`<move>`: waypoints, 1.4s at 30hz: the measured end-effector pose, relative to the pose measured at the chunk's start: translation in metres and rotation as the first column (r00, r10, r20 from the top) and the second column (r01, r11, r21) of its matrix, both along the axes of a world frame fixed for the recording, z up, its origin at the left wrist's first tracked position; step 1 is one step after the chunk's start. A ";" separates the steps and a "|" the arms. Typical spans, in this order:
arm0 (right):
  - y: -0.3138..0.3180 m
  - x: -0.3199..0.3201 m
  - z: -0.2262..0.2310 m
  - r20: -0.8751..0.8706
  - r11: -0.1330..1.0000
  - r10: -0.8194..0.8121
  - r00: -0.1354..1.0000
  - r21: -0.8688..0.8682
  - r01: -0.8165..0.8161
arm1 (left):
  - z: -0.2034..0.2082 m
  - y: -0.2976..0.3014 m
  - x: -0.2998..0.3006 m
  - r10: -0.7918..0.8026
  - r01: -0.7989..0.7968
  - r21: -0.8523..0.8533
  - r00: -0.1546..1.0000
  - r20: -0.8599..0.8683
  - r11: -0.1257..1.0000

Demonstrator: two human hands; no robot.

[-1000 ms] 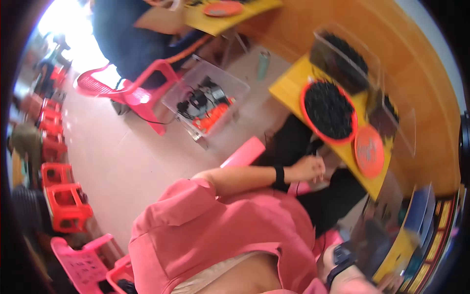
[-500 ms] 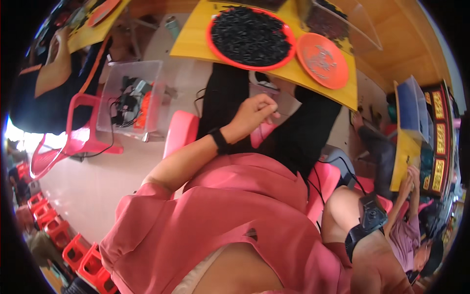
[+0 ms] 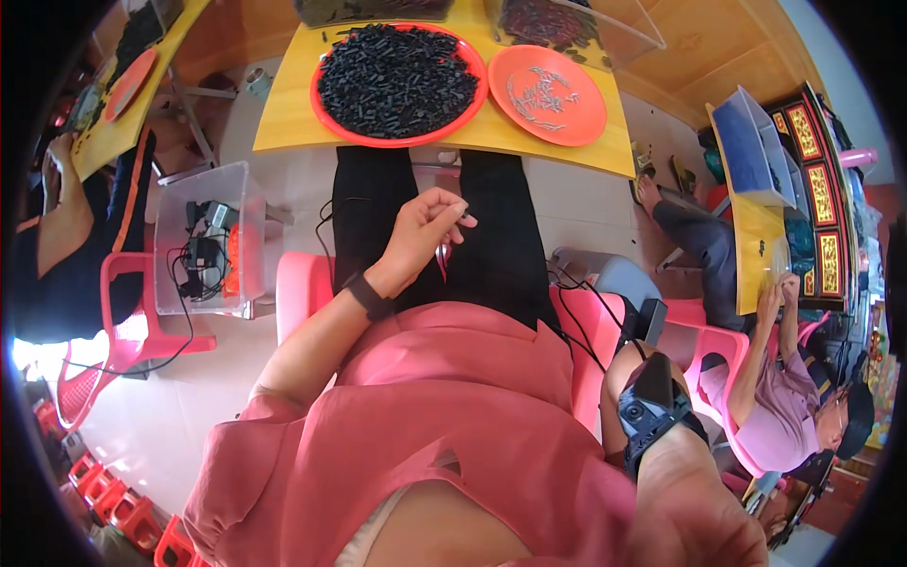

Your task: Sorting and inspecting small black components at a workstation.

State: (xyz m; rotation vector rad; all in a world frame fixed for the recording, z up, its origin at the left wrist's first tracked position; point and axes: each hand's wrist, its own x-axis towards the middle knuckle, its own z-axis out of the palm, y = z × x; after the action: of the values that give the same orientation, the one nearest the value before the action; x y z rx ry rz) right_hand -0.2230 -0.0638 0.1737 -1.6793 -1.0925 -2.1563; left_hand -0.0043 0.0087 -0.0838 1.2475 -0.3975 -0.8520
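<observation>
My left hand (image 3: 421, 232) is over my lap, a dark band at its wrist. Its thumb and fingers pinch a small black piece (image 3: 464, 214), of which only a little shows. My right hand (image 3: 704, 524) is raised close at the lower right, blurred, its fingers hard to make out. A black camera-like device (image 3: 652, 411) is strapped to that wrist. In front of me on the yellow table (image 3: 283, 118), a red round tray (image 3: 324, 121) is heaped with short black pieces (image 3: 397, 80). Beside it, an orange plate (image 3: 576, 128) has thin silvery pieces (image 3: 539, 99) scattered on it.
Clear bins (image 3: 619, 26) stand at the table's back. To my left are a clear box (image 3: 170, 274) of cables and a pink chair (image 3: 132, 312). A person in a light purple shirt (image 3: 779, 420) works at a table on the right; another sits at the far left.
The view has turned, so the table and trays appear farther left and more level. My left hand stays pinched over my lap. My right hand remains raised at the lower right.
</observation>
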 end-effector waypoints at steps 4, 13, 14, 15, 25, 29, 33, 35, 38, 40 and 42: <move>-0.001 0.012 -0.005 -0.051 0.995 -0.068 0.996 0.065 0.071 | 0.007 -0.002 -0.003 -0.044 0.044 0.000 0.999 0.003 0.999; -0.200 0.138 -0.123 -0.926 0.677 -0.265 0.268 0.019 0.736 | 0.012 -0.007 0.000 -0.072 0.074 -0.029 0.995 0.063 0.997; -0.228 0.152 -0.147 -0.944 0.651 -0.282 0.169 -0.059 0.757 | 0.010 -0.006 0.000 -0.072 0.074 -0.037 0.996 0.055 0.997; -0.247 0.164 -0.164 -0.953 0.624 -0.295 0.068 -0.139 0.769 | 0.008 -0.006 0.001 -0.072 0.074 -0.046 0.996 0.045 0.996; -0.275 0.223 -0.196 -0.926 0.616 -0.272 -0.261 -0.376 0.693 | 0.013 -0.001 0.005 -0.076 0.074 0.038 0.996 0.048 0.997; -0.283 0.224 -0.209 -0.895 0.599 -0.358 -0.266 -0.439 0.669 | 0.016 -0.003 0.006 -0.102 0.101 0.027 0.994 0.030 0.994; -0.262 0.211 -0.202 -0.946 0.634 -0.308 -0.098 -0.281 0.721 | 0.028 -0.006 0.007 -0.055 0.049 -0.052 0.991 -0.119 0.997; -0.244 0.198 -0.187 -0.956 0.658 -0.292 -0.033 -0.226 0.718 | 0.045 -0.010 0.006 -0.048 0.021 -0.110 0.968 -0.245 0.994; -0.199 0.173 -0.163 -0.950 0.812 -0.192 0.245 -0.014 0.583 | 0.062 -0.028 0.005 -0.034 -0.006 -0.141 0.960 -0.279 0.990; -0.167 0.160 -0.153 -0.951 0.845 -0.105 0.290 0.068 0.531 | 0.070 -0.036 0.004 -0.013 -0.026 -0.164 0.973 -0.230 0.986; -0.139 0.152 -0.145 -0.953 0.869 -0.061 0.296 0.095 0.486 | 0.072 -0.039 0.003 0.044 -0.072 -0.186 0.987 -0.154 0.980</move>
State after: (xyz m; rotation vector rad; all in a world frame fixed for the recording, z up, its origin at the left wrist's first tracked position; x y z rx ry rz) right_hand -0.0710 -0.2023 0.0284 -2.4405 0.0077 -0.9048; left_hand -0.0009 -0.0307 -0.0122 1.0058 -0.3128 -0.8312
